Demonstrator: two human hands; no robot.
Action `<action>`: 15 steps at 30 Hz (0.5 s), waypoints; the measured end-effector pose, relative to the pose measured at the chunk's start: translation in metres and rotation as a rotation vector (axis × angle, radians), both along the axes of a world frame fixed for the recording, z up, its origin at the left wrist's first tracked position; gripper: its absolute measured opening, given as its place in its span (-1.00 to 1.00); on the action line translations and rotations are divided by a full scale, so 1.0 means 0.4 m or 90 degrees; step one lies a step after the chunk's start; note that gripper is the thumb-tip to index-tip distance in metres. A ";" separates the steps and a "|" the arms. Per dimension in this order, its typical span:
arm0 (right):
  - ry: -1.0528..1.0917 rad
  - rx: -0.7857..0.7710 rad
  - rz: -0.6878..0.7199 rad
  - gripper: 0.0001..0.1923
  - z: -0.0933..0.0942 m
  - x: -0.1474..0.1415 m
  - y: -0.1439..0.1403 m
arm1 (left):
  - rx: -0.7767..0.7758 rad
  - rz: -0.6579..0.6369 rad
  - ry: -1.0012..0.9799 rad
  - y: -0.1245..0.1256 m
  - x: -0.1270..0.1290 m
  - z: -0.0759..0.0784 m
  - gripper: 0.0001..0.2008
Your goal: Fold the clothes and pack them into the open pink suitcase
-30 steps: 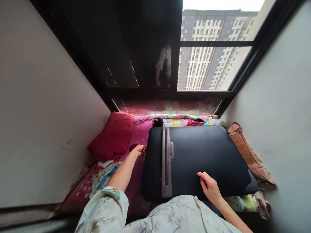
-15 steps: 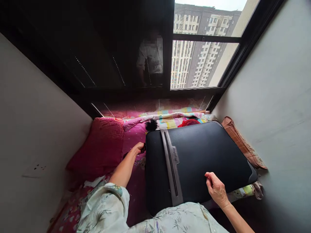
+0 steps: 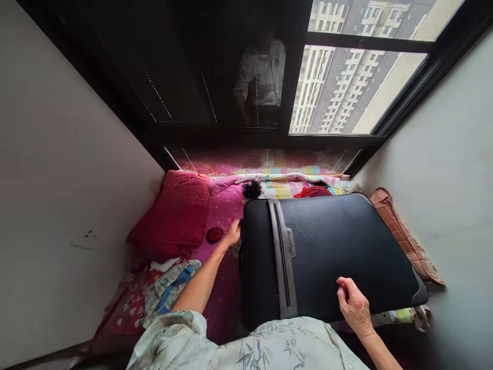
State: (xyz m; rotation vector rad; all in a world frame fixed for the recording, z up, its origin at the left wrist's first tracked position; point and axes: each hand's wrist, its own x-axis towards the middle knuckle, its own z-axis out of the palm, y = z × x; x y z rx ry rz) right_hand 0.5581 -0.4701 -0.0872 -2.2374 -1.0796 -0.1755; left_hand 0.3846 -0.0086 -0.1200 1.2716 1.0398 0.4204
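Note:
A large black suitcase [image 3: 339,246] with a grey strip lies flat on a pink bedspread [image 3: 225,210]. My left hand [image 3: 233,234] is closed on something small at the suitcase's left edge, near its far corner; what it grips is hidden by the fingers. My right hand [image 3: 354,303] rests on the near part of the lid with fingers curled, pressing down and holding nothing. A small round red object [image 3: 214,235] lies on the bedspread just left of my left hand.
A red pillow [image 3: 173,216] sits at the left against the white wall. Folded colourful bedding [image 3: 285,184] and a black tuft lie behind the suitcase, below a dark window. A checked brown cushion [image 3: 404,236] leans at the right wall. Patterned cloth [image 3: 165,290] lies near my left elbow.
My left hand stayed at the suitcase's left edge, and the small red object now shows beside it. My right hand slid slightly right along the lid. The camera view shifted.

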 end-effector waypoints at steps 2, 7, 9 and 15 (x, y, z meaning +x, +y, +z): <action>-0.014 0.006 0.003 -0.83 -0.003 0.002 -0.001 | 0.077 -0.025 -0.012 -0.015 -0.016 -0.005 -0.63; -0.031 0.012 0.013 -0.84 -0.010 0.007 -0.002 | 0.165 -0.057 0.100 -0.034 -0.021 -0.016 -0.76; -0.030 0.011 0.018 -0.83 -0.010 0.008 -0.002 | 0.162 -0.047 0.133 -0.033 -0.011 -0.010 -0.84; -0.020 0.015 0.023 -0.82 0.000 0.008 0.003 | 0.079 -0.076 0.141 -0.015 0.009 0.033 -0.88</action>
